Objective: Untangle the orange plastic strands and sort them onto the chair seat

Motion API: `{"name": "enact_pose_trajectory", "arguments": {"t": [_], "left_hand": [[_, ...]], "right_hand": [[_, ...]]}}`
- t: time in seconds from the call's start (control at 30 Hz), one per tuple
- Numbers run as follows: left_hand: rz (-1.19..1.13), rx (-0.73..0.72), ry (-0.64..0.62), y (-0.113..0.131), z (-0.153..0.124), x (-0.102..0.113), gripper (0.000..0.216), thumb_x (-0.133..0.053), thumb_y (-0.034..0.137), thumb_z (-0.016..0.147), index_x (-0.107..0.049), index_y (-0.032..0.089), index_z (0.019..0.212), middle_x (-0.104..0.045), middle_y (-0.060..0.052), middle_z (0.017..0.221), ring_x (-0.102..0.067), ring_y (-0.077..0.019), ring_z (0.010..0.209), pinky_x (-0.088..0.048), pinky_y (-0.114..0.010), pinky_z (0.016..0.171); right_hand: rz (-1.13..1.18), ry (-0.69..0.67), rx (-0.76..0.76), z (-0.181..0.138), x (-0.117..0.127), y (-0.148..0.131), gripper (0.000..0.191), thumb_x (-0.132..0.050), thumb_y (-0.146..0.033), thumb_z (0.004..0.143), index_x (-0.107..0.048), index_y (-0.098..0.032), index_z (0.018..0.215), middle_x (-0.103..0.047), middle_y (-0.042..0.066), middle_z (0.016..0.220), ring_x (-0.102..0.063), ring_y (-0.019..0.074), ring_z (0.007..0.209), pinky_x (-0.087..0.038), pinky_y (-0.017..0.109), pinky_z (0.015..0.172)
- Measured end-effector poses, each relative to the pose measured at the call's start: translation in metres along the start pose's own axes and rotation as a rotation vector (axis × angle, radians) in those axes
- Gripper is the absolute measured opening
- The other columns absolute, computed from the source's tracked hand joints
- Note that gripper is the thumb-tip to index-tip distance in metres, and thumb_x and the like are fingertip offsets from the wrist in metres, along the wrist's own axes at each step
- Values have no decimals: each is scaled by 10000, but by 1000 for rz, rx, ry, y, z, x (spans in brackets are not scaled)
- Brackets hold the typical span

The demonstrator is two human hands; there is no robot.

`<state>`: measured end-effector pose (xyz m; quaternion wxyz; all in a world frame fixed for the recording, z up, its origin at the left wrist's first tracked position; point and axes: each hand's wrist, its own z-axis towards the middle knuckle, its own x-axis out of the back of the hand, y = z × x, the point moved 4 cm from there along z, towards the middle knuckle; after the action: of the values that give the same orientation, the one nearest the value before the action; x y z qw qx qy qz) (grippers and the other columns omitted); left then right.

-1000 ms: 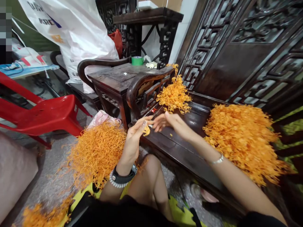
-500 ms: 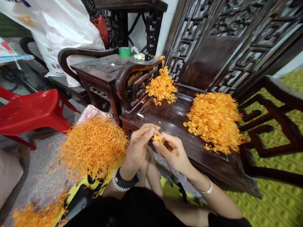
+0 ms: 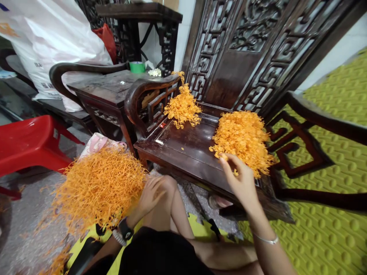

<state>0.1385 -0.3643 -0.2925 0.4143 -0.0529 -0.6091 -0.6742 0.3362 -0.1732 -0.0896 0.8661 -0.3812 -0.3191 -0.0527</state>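
Observation:
My right hand point(image 3: 239, 177) reaches to the front edge of a pile of curled orange pieces point(image 3: 241, 133) on the dark wooden chair seat point(image 3: 197, 139). Thumb and forefinger are pinched around a small orange piece point(image 3: 224, 156), which blends partly with the pile behind. My left hand point(image 3: 151, 193) rests by my knee, fingers stretched out and holding nothing. Beside it, a large heap of thin orange strands point(image 3: 100, 187) fills the lower left. A smaller cluster of linked orange curls point(image 3: 183, 107) lies at the seat's left, its top end draped over the armrest.
A red plastic stool point(image 3: 31, 141) stands at left. Behind it are a white sack point(image 3: 63, 38) and a small dark table point(image 3: 100, 84) bearing green tape point(image 3: 137, 67). The carved armrest point(image 3: 309, 152) bounds the seat's right. Yellow mats point(image 3: 329, 221) cover the floor there.
My hands were together in front of me, working on a small orange piece. They have parted: the right moved to the pile on the seat, the left dropped toward my knee. The view shifted right.

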Motion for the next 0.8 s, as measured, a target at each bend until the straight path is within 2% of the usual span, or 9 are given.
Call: {"name": "enact_pose_trajectory", "arguments": {"t": [0.07,0.13,0.2,0.27,0.4,0.53,0.63,0.73,0.8], "left_hand": [[262,108,-10,-61,-27,-5,379,-529,334,880,-649,237,1227,-513,-108,1427,-394,-292,1376,-191,-499,1181],[393,210,57,-109,-47,7,385,-410,176,899,-690,136,1160,-447,-185,1466,-286,-351,1430,-134,-591,1160],[648,297,100,-140,-56,23,444,-340,108,909,-673,142,1202,-367,-151,1528,-223,-311,1461,-139,-533,1179],[850,356,94,-155,-56,32,480,-312,87,917,-616,147,1285,-304,-119,1564,-196,-277,1473,-138,-482,1192],[920,423,-56,-157,-40,15,547,-245,37,903,-479,63,1397,-233,-171,1574,-236,-298,1456,-110,-563,1176],[830,455,-139,-143,-25,5,480,-351,180,936,-506,126,1387,-251,-192,1564,-316,-354,1414,-156,-668,1116],[679,476,-139,-124,-17,22,464,-454,292,919,-542,207,1367,-368,-164,1523,-364,-376,1380,-265,-637,1093],[578,405,-86,-101,-15,43,448,-402,339,934,-627,181,1288,-530,-136,1410,-477,-334,1298,-355,-492,1107],[574,374,-69,-95,-19,47,472,-345,359,935,-699,176,1188,-578,-132,1358,-530,-333,1246,-390,-461,1096]], "right_hand": [[-246,78,5,9,23,37,312,-477,-431,913,-647,-207,1048,-692,123,980,-641,279,858,-500,426,805],[-489,126,-21,20,44,73,416,-404,-412,927,-626,-151,1164,-679,172,1045,-633,311,951,-493,453,857],[-725,138,-104,34,60,104,491,-351,-388,921,-621,-85,1199,-664,220,1028,-615,344,962,-489,489,844],[-824,139,-175,47,69,127,539,-336,-410,909,-649,-46,1154,-643,275,1012,-581,404,981,-473,556,800],[-867,131,-205,65,67,140,512,-407,-462,885,-694,-63,1030,-590,336,1125,-489,487,1118,-397,653,845],[-709,217,53,80,41,111,433,-454,-421,896,-623,-125,1163,-556,236,1279,-486,376,1202,-390,545,990],[-472,131,226,109,-1,82,460,-494,-465,889,-592,-114,1170,-596,196,1215,-531,319,1163,-411,472,1017],[-373,-78,156,165,-61,61,553,-544,-489,869,-536,-83,1244,-543,218,1287,-473,314,1228,-353,442,1082],[-376,-155,143,209,-103,48,669,-629,-505,816,-497,-81,1316,-481,217,1382,-420,326,1286,-319,434,1112]]}}
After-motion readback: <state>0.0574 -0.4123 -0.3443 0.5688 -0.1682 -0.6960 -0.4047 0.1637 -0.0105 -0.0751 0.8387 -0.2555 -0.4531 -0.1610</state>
